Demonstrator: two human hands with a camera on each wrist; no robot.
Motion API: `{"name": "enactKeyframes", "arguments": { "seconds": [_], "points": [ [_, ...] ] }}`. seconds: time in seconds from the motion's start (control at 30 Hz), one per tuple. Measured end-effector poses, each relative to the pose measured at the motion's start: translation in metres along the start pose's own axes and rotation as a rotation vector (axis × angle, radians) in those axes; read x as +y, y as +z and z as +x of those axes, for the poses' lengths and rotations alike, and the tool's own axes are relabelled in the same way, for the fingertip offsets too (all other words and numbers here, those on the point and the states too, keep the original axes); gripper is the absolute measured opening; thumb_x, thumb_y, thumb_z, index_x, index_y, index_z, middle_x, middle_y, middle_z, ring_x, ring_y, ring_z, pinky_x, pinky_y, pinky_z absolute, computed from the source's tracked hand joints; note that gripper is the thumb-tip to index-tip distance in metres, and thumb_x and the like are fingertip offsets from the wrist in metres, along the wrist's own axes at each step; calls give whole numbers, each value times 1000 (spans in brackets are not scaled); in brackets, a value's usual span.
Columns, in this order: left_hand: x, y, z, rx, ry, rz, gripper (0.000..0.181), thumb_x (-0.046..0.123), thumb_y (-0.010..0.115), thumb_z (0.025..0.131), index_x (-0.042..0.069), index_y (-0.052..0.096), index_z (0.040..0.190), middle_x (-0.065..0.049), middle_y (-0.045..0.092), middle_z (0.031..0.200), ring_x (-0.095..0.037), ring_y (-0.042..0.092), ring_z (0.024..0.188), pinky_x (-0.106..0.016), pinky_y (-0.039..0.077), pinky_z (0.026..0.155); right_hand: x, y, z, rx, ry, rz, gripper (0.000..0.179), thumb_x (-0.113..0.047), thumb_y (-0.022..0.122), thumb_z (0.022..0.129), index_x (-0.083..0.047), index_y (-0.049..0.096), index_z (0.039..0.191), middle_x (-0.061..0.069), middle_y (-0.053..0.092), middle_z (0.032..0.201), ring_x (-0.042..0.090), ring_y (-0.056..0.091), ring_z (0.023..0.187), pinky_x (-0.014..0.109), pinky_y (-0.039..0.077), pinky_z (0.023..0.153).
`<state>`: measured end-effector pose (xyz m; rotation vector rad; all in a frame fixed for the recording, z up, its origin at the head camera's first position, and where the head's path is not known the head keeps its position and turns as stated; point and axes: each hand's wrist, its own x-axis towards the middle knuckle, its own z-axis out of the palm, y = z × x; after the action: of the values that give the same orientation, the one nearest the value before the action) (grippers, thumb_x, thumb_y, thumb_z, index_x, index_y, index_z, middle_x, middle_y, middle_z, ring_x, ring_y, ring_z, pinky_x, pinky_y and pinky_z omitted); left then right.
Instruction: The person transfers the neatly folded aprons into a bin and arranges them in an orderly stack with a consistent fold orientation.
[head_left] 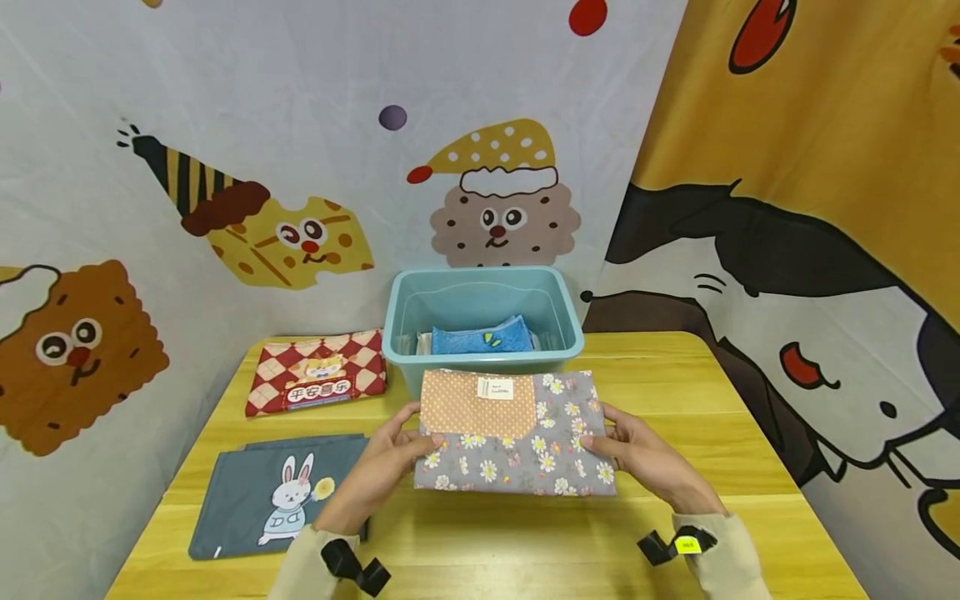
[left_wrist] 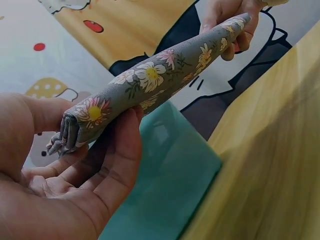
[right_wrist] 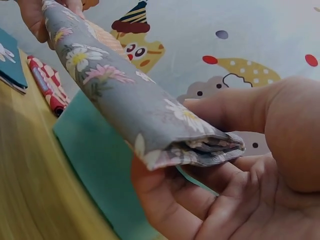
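Between two hands, above the table (head_left: 525,550) and before a pale blue bin (head_left: 486,360), a folded grey floral cloth (head_left: 517,450) is held up and tilted, with its peach dotted panel facing the head camera. Its left end is pinched between the thumb and curled fingers of the left hand (head_left: 386,458); its right end is gripped likewise by the right hand (head_left: 645,454). Both hands are closed only as far as the folded layers allow. The two-ended hold probably keeps the folds together and the bundle flat. On the panel, a white label (head_left: 496,388) is seen, its print too small to be read.

Inside the bin, a blue bundle (head_left: 472,340) is contained, presumably kept upright by the walls. Beside the bin, on the left, a red checked cloth (head_left: 318,371) is laid folded, with 平安喜乐 legible on its banner. Nearer, a dark grey cloth (head_left: 247,500) is spread flat, apparently placed within easy reach; a rabbit is printed on it. On the right wrist's black device (head_left: 656,548), a yellow sticker (head_left: 687,545) cannot be read.
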<state>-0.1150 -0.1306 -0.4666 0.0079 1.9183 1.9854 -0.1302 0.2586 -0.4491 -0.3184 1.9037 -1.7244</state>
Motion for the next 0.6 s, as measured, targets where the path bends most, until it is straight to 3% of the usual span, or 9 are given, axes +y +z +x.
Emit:
{"name": "enactKeyframes", "arguments": {
  "seconds": [0.1, 0.23, 0.33, 0.47, 0.6],
  "points": [
    [5, -2, 1, 18, 5, 17, 83, 21, 69, 98, 11, 19, 162, 2, 66, 90, -9, 56, 79, -26, 47, 73, -6, 2, 3, 39, -2, -13, 74, -25, 63, 103, -8, 21, 163, 14, 74, 118, 28, 76, 100, 42, 63, 84],
    [13, -6, 2, 23, 25, 29, 79, 22, 69, 98, 10, 23, 161, -5, 73, 107, -15, 66, 104, -37, 52, 98, -13, 3, 8, 76, -33, -24, 74, -24, 64, 103, -8, 23, 162, 13, 73, 118, 26, 76, 99, 42, 64, 82],
    [19, -10, 5, 21, 53, 30, 73, 21, 68, 99, 10, 27, 159, -6, 74, 111, -15, 67, 104, -39, 51, 100, -18, 3, 14, 96, -59, -18, 71, -23, 64, 103, -7, 26, 161, 12, 73, 120, 26, 76, 98, 41, 64, 81],
    [26, -14, 11, 31, 77, 33, 66, 21, 67, 100, 11, 34, 156, -6, 74, 113, -14, 68, 100, -34, 53, 94, -28, 3, 21, 123, -65, -10, 64, -22, 62, 104, -6, 31, 158, 12, 73, 119, 25, 76, 98, 41, 64, 82],
    [36, -19, 16, 50, 84, 59, 72, 22, 67, 100, 10, 28, 160, -8, 72, 119, -13, 66, 104, -34, 52, 94, -39, 0, 28, 147, -66, -10, 59, -21, 60, 105, -6, 35, 156, 10, 73, 115, 24, 75, 98, 40, 63, 83]
  ]
}}
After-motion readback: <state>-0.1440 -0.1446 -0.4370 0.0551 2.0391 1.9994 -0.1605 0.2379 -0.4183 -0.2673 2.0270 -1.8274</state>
